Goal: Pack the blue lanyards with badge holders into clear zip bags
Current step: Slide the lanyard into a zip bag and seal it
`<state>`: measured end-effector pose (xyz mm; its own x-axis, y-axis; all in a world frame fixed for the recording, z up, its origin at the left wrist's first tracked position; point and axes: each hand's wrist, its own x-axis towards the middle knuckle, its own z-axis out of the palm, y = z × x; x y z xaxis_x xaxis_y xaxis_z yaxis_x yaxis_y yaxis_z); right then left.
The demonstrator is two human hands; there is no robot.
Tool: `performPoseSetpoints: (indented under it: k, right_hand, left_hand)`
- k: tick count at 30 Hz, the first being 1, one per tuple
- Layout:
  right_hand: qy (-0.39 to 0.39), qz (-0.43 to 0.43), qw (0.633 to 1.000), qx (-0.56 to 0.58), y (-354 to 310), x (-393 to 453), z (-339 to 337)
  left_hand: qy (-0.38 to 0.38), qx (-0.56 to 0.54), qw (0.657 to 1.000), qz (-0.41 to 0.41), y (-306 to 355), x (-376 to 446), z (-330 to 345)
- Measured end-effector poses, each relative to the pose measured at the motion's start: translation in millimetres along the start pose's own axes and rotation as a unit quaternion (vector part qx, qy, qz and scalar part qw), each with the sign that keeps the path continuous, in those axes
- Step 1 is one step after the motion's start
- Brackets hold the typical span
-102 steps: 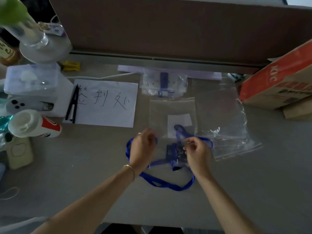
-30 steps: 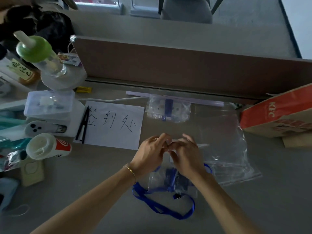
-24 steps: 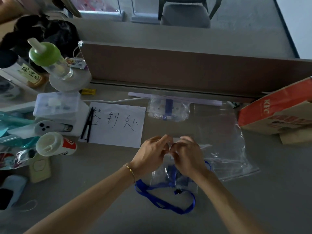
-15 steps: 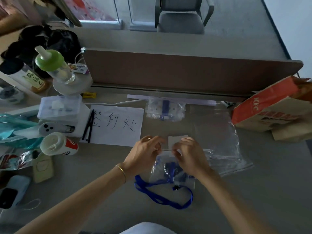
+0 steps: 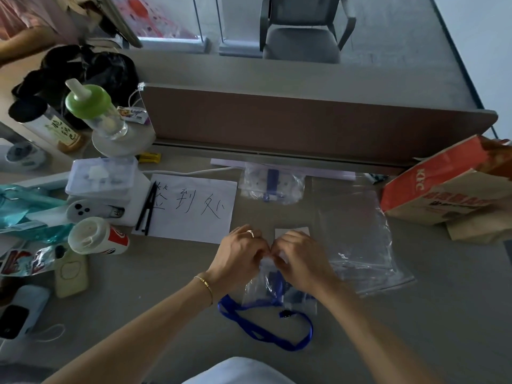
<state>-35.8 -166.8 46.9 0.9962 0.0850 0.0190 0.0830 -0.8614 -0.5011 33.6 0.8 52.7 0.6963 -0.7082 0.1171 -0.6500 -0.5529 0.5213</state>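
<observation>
Left hand [image 5: 238, 254] and right hand [image 5: 300, 257] meeting knuckle to knuckle, both pinching top of small clear zip bag [image 5: 273, 286]. Blue lanyard [image 5: 263, 332] sitting partly inside, long loop trailing out toward 6 o'clock. Likely feeding strap in: coil loop first, keep mouth spread. Bare desk [image 5: 415, 328] lying open at 4 o'clock; spare bags [image 5: 357, 236] crowding 2 o'clock, paper sign [image 5: 191, 209] at 10.

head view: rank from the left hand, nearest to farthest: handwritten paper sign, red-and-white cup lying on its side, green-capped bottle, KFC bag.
From the left hand:
1. Handwritten paper sign, just beyond it, slightly left.
2. Red-and-white cup, on its side, to the left.
3. Green-capped bottle, far back left.
4. KFC bag, far right, by the partition.
</observation>
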Motion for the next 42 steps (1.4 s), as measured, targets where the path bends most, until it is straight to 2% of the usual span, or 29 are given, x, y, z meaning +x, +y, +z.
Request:
performPoseSetpoints:
  k: [5, 13, 19, 23, 32, 42]
  right_hand:
    - [0.006, 0.005, 1.0, 0.023, -2.5, 1.1, 3.4]
    - [0.029, 0.024, 0.999, 0.002, 15.7, -8.9, 3.3]
    - [0.05, 0.009, 0.999, -0.003, 5.6, -0.8, 1.1]
    - [0.034, 0.004, 0.999, 0.004, 17.6, -6.7, -1.8]
    - [0.124, 0.108, 0.986, 0.015, 60.5, -31.1, -16.1]
    - [0.16, 0.061, 0.984, 0.046, 55.0, -20.9, -13.9]
  left_hand:
    - [-0.022, -0.005, 1.0, 0.02, -4.3, 2.7, -5.8]
    - [-0.037, -0.003, 0.999, -0.018, -20.4, -2.0, -12.2]
    - [-0.026, -0.016, 0.999, 0.012, -9.1, 1.5, -7.4]
    - [-0.016, -0.003, 1.0, -0.018, -17.3, 3.5, -8.0]
    - [-0.005, -0.028, 0.991, -0.134, -44.9, -1.7, -16.3]
    - [-0.01, -0.047, 0.989, -0.137, -47.4, -1.2, -12.1]
